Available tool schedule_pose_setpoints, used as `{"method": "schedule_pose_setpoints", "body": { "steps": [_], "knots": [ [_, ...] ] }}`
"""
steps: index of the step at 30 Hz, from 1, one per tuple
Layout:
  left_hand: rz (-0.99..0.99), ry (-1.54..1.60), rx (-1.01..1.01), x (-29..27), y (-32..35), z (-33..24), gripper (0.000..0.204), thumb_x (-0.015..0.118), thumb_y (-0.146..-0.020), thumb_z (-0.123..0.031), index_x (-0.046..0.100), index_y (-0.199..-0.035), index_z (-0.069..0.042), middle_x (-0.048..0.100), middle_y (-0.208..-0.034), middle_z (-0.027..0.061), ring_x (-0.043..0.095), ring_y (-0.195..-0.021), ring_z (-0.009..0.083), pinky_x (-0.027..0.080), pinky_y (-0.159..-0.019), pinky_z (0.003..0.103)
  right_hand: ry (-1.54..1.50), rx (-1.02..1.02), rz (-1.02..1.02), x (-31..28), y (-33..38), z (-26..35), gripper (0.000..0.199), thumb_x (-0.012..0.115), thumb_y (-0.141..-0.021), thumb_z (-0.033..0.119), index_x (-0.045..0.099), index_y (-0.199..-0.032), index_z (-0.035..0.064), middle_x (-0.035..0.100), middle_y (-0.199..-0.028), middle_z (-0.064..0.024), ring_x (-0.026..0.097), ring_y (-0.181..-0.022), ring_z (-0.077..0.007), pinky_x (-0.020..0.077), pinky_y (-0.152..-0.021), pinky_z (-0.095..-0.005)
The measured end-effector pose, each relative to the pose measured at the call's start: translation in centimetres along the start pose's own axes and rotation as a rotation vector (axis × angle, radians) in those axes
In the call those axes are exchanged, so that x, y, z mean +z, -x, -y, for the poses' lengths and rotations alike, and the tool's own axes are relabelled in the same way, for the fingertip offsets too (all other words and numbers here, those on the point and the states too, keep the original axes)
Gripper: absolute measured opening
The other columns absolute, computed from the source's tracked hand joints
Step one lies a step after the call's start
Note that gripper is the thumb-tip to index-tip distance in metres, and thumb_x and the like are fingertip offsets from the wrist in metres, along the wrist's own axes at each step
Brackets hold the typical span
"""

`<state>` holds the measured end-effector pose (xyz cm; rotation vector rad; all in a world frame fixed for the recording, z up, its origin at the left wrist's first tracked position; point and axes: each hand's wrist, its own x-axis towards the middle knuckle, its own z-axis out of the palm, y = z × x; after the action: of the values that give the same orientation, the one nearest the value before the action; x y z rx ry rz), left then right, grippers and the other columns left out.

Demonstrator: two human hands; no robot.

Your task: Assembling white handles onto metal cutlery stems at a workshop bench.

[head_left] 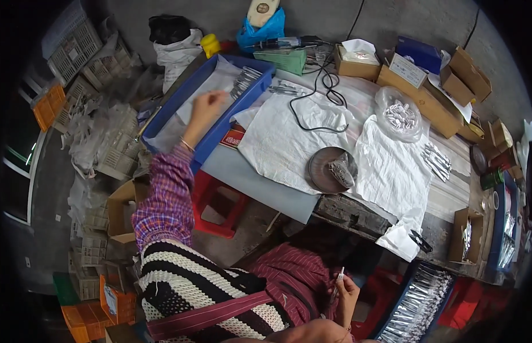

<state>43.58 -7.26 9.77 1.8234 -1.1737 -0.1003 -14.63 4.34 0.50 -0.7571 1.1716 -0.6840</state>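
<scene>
My left hand (206,110) is stretched over the long blue tray (204,150), its fingers bent and slightly blurred close to a row of slim silvery metal pieces (244,83). Whether those fingers pinch anything does not show. Pale plastic sheeting (183,119) lines the tray beneath the hand. Low in front of my body, my right hand (347,294) is closed around a slim white-tipped piece (341,274), held upright with its lower part hidden by the fingers. To the right of that hand stands a second blue tray (377,337), filled with many silvery pieces (417,303).
White cloths (286,140) cover the table. A round dark dish (317,166) holds a bag of small metal parts. Nearby are a bag of white pieces (400,117), a black cable (297,117), cutters (420,241) and cardboard boxes (466,228). Red stools (217,214) and crates (114,143) stand below.
</scene>
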Motion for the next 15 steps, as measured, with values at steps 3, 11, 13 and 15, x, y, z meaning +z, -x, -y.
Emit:
{"method": "schedule_pose_setpoints", "body": {
  "steps": [3,11,13,15],
  "knots": [
    [-0.219,-0.551,-0.185,-5.4,-3.6,8.9,0.024,0.059,-0.083,-0.027,0.068,-0.093,-0.007,0.068,-0.081,0.0121,0.067,-0.074,0.0275,0.05,-0.062,0.038,0.002,0.001,-0.007,0.1,0.1,-0.2,0.017,0.058,-0.09,0.01,0.064,-0.099,-0.0031,0.058,-0.069,0.0003,0.054,-0.055,-0.0071,0.0428,-0.051,-0.0194],
    [-0.145,-0.589,-0.228,-6.3,-1.5,11.7,0.038,0.067,-0.072,-0.03,0.064,-0.107,-0.014,0.068,-0.087,0.0095,0.066,-0.074,0.0276,0.051,-0.063,0.038,0.039,0.052,-0.034,0.1,-0.1,-0.2,0.018,0.059,-0.089,0.013,0.064,-0.099,-0.0018,0.058,-0.071,0.0013,0.055,-0.056,-0.0077,0.0452,-0.052,-0.0197],
    [-0.147,-0.414,-0.431,-6.1,-1.5,10.3,0.045,0.07,-0.072,-0.03,0.062,-0.113,-0.013,0.068,-0.088,0.0074,0.066,-0.068,0.0226,0.05,-0.054,0.034,0.023,0.044,-0.035,0.6,-0.2,-0.3,0.018,0.059,-0.09,0.013,0.064,-0.1,-0.0013,0.058,-0.072,0.0019,0.055,-0.056,-0.0073,0.0444,-0.052,-0.0195],
    [-0.17,-0.427,-0.448,-6.6,-1.1,10.1,0.05,0.071,-0.071,-0.031,0.06,-0.115,-0.01,0.068,-0.087,0.0087,0.065,-0.065,0.0215,0.049,-0.051,0.032,-0.012,0.068,-0.011,1.4,-0.1,0.5,0.015,0.058,-0.09,0.009,0.063,-0.098,-0.0021,0.056,-0.071,0.0018,0.051,-0.06,-0.0044,0.0463,-0.056,-0.0214]
  ]
}}
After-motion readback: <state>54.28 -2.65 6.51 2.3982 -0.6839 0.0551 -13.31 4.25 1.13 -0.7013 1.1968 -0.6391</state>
